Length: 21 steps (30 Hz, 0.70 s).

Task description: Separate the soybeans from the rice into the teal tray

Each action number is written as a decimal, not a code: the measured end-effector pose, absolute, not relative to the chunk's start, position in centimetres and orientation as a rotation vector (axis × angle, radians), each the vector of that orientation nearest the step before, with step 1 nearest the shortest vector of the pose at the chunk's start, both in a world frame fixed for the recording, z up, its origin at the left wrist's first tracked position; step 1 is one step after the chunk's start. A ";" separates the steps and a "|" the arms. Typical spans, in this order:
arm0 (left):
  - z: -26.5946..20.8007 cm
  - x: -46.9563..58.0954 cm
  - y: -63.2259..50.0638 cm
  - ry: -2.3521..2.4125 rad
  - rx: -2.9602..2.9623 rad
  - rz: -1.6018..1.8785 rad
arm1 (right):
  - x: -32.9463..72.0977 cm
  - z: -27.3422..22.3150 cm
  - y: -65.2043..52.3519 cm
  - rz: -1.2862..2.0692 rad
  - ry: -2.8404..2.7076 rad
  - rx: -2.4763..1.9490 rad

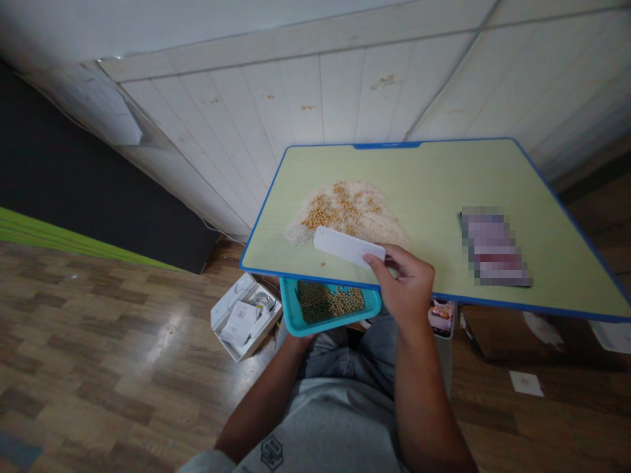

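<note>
The right hand (407, 286) pinches a white card (349, 246) beside the rice-and-soybean pile (348, 213) on the bench (444, 177), the left hand's grip under the teal tray (290, 315) is hidden, and no writing is legible.

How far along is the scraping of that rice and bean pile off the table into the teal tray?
Partly done: the teal tray, held under the table edge with the left hand hidden beneath it, already holds green and yellow beans. In hand: the right hand grips a white scraper at the pile's near edge. Left: most of the rice and bean pile remains on the table.
</note>
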<state>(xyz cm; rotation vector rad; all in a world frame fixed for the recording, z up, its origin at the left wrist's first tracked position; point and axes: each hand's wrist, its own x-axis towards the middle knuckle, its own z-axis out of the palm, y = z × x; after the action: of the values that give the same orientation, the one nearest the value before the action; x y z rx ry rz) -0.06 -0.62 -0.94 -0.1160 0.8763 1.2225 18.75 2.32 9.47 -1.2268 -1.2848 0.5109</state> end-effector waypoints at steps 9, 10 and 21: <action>0.0 0.0 -0.6 0.974 -0.285 1.234 | 18.9 9.1 2.3 0.502 -1.297 -1.234; -0.1 -0.1 -0.6 0.967 -0.280 1.225 | 18.9 9.1 2.3 0.503 -1.295 -1.236; -2.1 -0.4 -0.7 0.841 -0.219 1.230 | 17.9 9.9 2.5 0.554 -1.224 -1.196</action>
<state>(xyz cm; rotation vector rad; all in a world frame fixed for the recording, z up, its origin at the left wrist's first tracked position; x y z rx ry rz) -0.39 -0.67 -2.11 -0.2187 0.8409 1.2300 17.86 2.47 9.88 -1.1957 -1.2239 0.5544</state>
